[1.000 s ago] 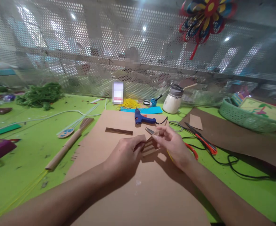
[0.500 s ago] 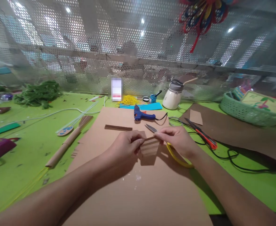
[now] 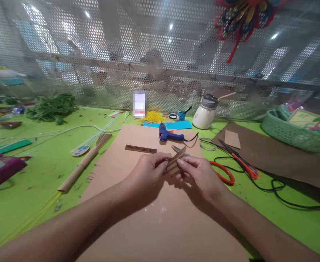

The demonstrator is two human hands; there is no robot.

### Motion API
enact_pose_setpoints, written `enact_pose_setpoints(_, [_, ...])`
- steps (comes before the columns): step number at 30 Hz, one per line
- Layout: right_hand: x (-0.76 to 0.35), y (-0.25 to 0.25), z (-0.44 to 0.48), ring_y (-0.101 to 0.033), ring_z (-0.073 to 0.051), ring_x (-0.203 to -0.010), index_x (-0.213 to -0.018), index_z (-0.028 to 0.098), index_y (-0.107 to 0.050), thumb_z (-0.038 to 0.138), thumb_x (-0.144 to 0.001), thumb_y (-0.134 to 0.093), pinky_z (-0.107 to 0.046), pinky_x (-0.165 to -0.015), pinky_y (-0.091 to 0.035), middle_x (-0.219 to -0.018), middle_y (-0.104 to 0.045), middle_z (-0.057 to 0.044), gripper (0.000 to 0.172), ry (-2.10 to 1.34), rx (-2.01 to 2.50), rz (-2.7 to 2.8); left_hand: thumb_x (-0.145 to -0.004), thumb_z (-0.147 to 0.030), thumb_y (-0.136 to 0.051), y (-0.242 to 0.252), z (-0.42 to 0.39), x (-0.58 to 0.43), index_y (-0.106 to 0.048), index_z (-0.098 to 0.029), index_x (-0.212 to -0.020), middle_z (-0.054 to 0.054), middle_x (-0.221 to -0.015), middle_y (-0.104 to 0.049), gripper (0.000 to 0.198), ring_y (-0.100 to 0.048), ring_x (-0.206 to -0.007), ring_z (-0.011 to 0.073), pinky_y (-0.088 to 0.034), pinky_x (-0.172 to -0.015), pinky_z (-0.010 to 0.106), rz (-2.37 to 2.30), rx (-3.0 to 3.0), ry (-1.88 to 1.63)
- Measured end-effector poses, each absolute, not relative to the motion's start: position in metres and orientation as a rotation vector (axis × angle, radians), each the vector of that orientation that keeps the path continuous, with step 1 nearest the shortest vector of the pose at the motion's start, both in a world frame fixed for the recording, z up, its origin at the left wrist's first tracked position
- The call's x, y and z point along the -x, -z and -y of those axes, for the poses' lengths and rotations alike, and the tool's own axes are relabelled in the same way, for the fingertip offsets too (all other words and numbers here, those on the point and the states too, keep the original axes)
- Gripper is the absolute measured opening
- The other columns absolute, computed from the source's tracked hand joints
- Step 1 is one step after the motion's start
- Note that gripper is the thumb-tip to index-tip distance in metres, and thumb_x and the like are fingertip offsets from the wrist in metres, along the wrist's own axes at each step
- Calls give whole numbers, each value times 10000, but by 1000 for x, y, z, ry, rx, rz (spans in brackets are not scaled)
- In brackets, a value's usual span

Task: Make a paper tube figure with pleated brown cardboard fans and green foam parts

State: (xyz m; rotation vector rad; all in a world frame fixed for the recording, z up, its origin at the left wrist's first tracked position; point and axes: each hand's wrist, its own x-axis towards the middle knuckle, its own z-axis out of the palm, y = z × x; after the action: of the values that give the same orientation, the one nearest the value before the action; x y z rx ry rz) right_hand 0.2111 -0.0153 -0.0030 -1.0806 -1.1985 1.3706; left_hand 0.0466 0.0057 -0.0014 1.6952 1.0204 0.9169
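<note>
Between my two hands is a small piece of brown cardboard with lighter and darker stripes, tilted up. My left hand pinches its left side between thumb and fingers. The thumb and fingers of my right hand grip its right side. Scissors lie behind and beside my right hand; one orange-red handle loop and the blade tips show, while the middle is hidden. Just beyond my left hand, a bundle of thin dark brown strips rests on a large brown sheet.
On the green table, a blue glue gun lies at the sheet's far end. A rolled paper broom shape is at left. To the right are a red-handled cutter, black cord, white bottle and green basket.
The cardboard piece has turned from nearly flat to tilted up, its striped face showing. The scissors' handles, earlier yellow-sided under my right hand, now show orange-red farther right and back.
</note>
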Motion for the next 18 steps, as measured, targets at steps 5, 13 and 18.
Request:
enact_pose_setpoints(5, [-210,5,14,-533,-95,-475,-703,117,-678,406,-745,-717,-203,-430,-403,-586,-613,-12,295,-1370,1091,1132,-889,-253,-433,-5,5,-46,-678,-175,-966,44,-803,-696,268,-594,-682,151,-447,-583,236,-994,-1848,-890])
enact_pose_setpoints(13, [-214,7,8,-549,-139,-552,-781,143,-634,426,-750,-693,-260,-493,-447,-651,-606,-22,291,-1282,1179,1213,-882,-235,-458,-6,5,-44,-664,-173,-930,33,-770,-679,221,-578,-665,149,-430,-592,241,-1062,-2019,-908])
enact_pose_setpoints(18, [-228,-6,5,-516,-261,-1104,-1084,233,-620,238,-712,-741,-412,-890,-458,-1154,-585,-93,390,-493,1201,1587,-872,-223,-497,-9,10,-41,-648,-172,-945,44,-790,-668,175,-575,-702,158,-440,-654,258,-1012,-2118,-951])
